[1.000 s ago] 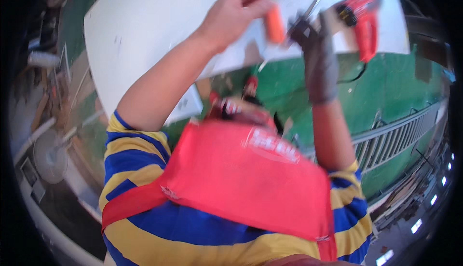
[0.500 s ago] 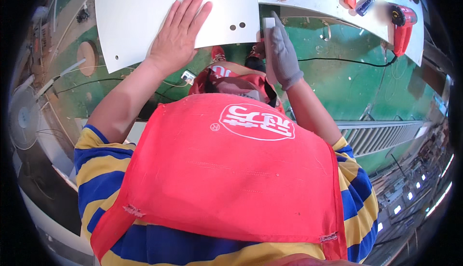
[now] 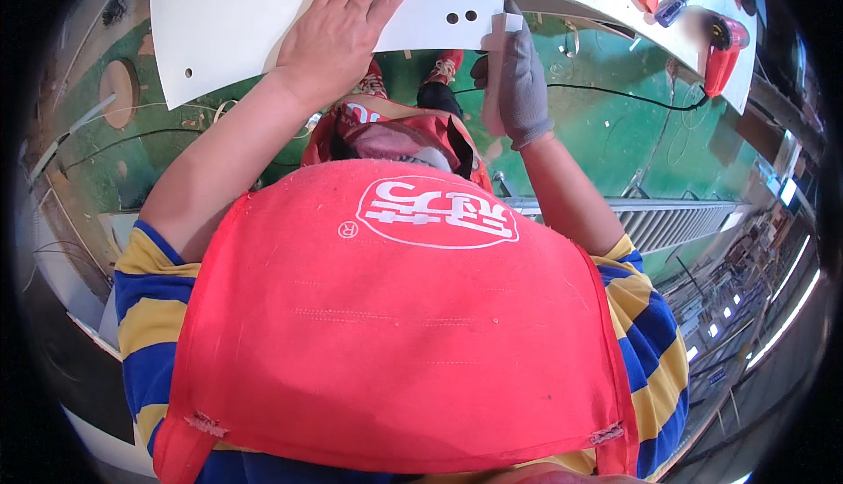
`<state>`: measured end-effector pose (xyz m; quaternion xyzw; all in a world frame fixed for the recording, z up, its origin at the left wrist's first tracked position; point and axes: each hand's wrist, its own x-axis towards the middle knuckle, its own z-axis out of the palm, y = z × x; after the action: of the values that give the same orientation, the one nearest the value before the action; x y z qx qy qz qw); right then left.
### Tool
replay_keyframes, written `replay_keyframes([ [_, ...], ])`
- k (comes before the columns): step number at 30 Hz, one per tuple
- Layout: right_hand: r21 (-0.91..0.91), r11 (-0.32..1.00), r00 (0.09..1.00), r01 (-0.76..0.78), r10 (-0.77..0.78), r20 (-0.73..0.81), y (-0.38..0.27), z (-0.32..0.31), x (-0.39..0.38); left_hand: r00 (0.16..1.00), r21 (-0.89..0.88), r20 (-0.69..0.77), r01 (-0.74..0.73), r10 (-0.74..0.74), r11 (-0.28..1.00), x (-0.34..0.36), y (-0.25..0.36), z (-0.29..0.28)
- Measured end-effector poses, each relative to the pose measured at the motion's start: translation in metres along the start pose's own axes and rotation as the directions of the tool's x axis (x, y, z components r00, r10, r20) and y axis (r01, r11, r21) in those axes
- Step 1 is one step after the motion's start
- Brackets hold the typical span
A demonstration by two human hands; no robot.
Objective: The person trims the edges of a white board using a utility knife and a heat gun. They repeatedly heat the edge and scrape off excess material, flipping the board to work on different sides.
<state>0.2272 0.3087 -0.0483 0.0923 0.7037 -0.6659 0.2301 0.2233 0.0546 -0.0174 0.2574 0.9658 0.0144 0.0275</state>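
Red apron bib (image 3: 395, 326): lg wht logo (image 3: 439, 213), bold chars in rounded outline nr bib's far edge; sm wht circled mark (image 3: 348, 230) just L of logo. More wht lettering (image 3: 361, 116) past bib's far edge, on folded red cloth (image 3: 406, 126), only partly visible.

A head-worn fisheye camera, the left of a side-by-side pair, looks steeply down over the wearer's red apron (image 3: 395, 335), which sits close and fills the lower middle of the view. The left hand (image 3: 332, 45), right hand (image 3: 524, 84) and white panel (image 3: 233, 18) appear toward the upper edge, the green floor (image 3: 606, 155) lower and farther off.
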Motion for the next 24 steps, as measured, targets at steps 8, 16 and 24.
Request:
replay_keyframes([
  [8, -0.132, 0.99, 0.998, 0.057, -0.06, -0.022, 0.007, -0.007, 0.004, 0.989, -0.208, -0.142, -0.003, -0.027, 0.978, 0.006, 0.005, 0.005],
  [16, -0.164, 0.986, 0.998, 0.037, -0.044, -0.04, 0.012, -0.016, 0.008, 0.993, -0.203, -0.119, -0.007, -0.018, 0.979, 0.01, 0.006, 0.004],
  [24, -0.131, 0.986, 0.994, 0.107, -0.109, -0.011, -0.01, -0.01, 0.021, 0.995, -0.172, -0.095, 0.001, -0.018, 0.985, 0.009, 0.004, 0.0],
])
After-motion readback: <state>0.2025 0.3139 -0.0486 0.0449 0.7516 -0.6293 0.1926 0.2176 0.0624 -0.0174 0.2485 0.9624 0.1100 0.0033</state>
